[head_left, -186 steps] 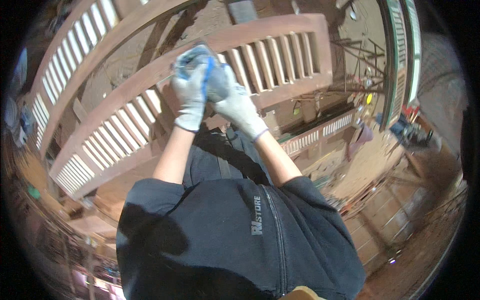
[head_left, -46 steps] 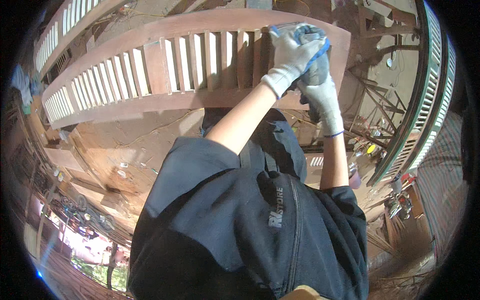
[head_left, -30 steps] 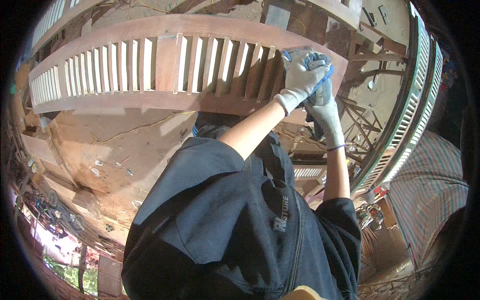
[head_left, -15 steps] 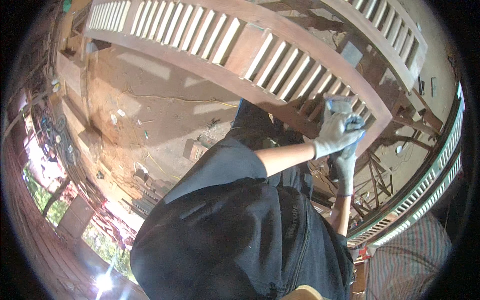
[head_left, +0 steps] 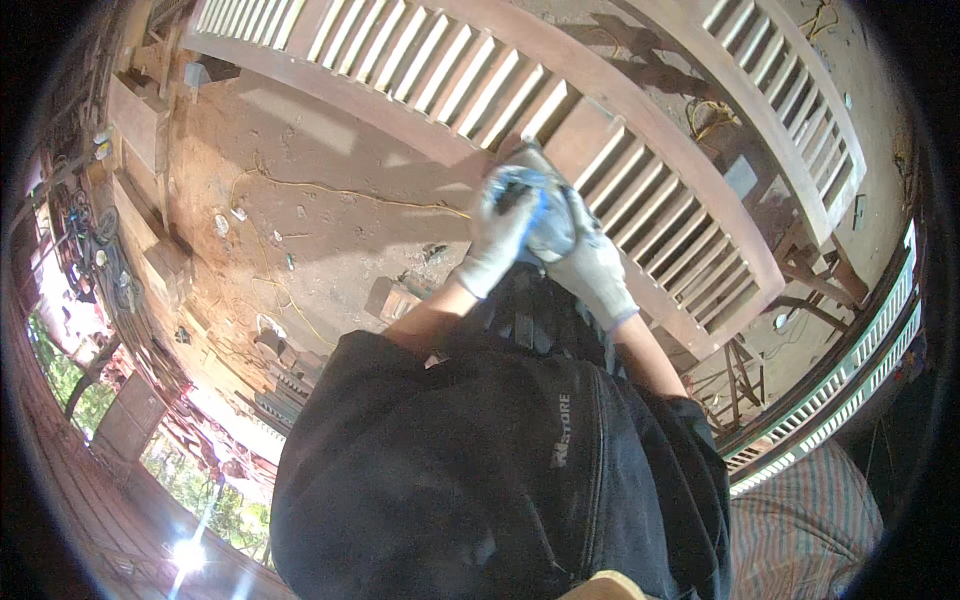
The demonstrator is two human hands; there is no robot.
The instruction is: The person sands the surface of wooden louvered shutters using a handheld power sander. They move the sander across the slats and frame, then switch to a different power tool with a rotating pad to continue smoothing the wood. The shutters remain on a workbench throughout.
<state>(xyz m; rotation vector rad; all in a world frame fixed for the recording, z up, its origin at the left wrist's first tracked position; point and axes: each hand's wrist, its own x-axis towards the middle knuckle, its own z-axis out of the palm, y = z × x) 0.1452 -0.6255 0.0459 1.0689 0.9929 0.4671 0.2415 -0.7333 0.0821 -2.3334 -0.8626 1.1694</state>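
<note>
A long brown wooden louvered panel (head_left: 580, 138) stretches across the upper view, with pale slats in its frame. My left hand (head_left: 492, 248) and my right hand (head_left: 592, 272), both in light grey gloves, close together around a grey-and-blue tool (head_left: 550, 232) that looks like a small sander. Its flat front end meets the panel's near rail beside the wide middle crosspiece. Motion smears the tool, and the fingers partly cover it, so its exact shape is unclear.
A second louvered panel (head_left: 690, 55) lies beyond at the upper right. Other slatted panels (head_left: 840, 385) line the right rim, near a striped cloth (head_left: 810, 515). A yellow cord (head_left: 370, 195) crosses the dirt floor (head_left: 330, 150). Wooden boxes (head_left: 140, 125) stand at the left.
Both hands have moved left along the panel with the tool, from near its right end to the middle crosspiece. My arms are now spread wider, and the view has shifted slightly.
</note>
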